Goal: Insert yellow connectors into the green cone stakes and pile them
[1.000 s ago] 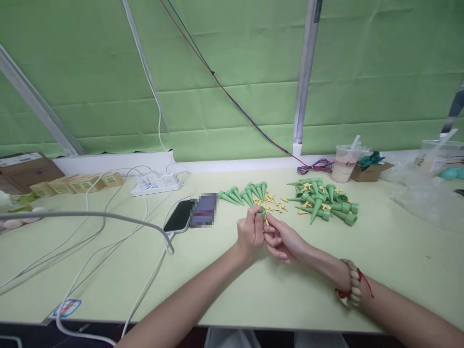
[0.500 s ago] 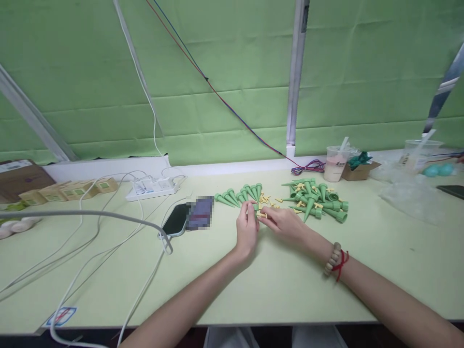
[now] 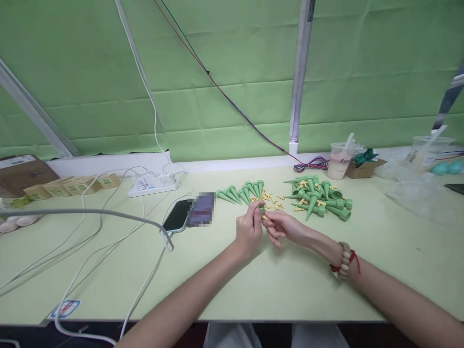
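Observation:
My left hand [image 3: 249, 228] is closed around a green plastic spike [image 3: 261, 210], whose capped end shows at the fingertips. Pinched in my right hand [image 3: 284, 226] is a small yellow valve [image 3: 265, 217], held against that end of the spike. Just beyond both hands lie loose yellow valves [image 3: 278, 206] in a scattered group. Several green spikes [image 3: 232, 194] are laid side by side at the back left of them. On the right is a heap of green spikes [image 3: 317, 197] with yellow valves among them.
Left of my hands lie a phone [image 3: 177, 216] and a blurred purple item [image 3: 201, 210]. White cables run from a power strip [image 3: 154, 184] across the table's left side. A drink cup [image 3: 339, 161], a small cardboard box [image 3: 363, 168] and a clear plastic bag [image 3: 413, 195] stand at the back right.
My right hand has come away from the loose yellow valves with one in its fingers, which now meets the spike. My left hand has turned the spike's capped end toward it.

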Action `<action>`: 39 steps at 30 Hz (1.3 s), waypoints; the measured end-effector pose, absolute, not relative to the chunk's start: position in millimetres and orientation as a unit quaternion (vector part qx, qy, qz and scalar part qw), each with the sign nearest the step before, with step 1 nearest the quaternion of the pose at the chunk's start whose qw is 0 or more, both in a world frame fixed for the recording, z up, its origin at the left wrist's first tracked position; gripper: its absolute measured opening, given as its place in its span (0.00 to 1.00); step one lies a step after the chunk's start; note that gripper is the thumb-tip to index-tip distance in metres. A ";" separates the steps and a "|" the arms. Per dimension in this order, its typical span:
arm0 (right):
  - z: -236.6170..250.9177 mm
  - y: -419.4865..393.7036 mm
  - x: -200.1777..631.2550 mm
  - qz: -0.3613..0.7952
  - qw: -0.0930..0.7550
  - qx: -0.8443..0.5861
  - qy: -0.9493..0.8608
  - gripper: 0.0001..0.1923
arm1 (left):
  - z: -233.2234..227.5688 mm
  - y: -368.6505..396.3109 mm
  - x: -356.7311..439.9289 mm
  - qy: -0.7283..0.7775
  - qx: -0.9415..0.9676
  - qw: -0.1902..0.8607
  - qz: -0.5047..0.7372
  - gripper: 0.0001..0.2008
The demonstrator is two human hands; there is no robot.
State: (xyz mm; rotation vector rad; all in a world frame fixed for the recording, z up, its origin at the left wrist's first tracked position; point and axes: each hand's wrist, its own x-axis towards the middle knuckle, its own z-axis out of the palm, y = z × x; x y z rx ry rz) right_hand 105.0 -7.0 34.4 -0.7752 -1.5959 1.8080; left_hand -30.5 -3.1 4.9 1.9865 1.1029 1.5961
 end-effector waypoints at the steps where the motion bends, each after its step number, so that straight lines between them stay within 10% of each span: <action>1: 35.7 -7.2 106.3 0.720 0.282 -0.285 -0.566 0.19 | 4.4 -1.5 -31.8 0.380 0.708 0.177 0.568 0.18; 8: 23.8 -5.0 101.3 0.741 0.254 -0.338 -0.521 0.23 | 6.2 0.0 -30.5 0.381 0.707 0.207 0.558 0.18; 17: 16.8 5.0 115.4 0.170 0.321 -0.388 -0.847 0.21 | 18.6 1.8 -18.4 0.425 0.575 0.425 0.555 0.21; 27: 20.6 -8.1 92.9 0.724 0.379 -0.294 -0.495 0.20 | 21.6 -5.9 -23.6 0.395 0.640 0.340 0.564 0.18; 32: 29.1 -10.8 93.9 0.765 0.338 -0.296 -0.461 0.19 | 19.0 -4.4 -27.1 0.399 0.668 0.291 0.557 0.18; 39: 22.1 -11.4 101.6 0.195 0.366 -0.433 -0.801 0.15 | 17.4 3.2 -21.4 0.434 0.537 0.446 0.570 0.23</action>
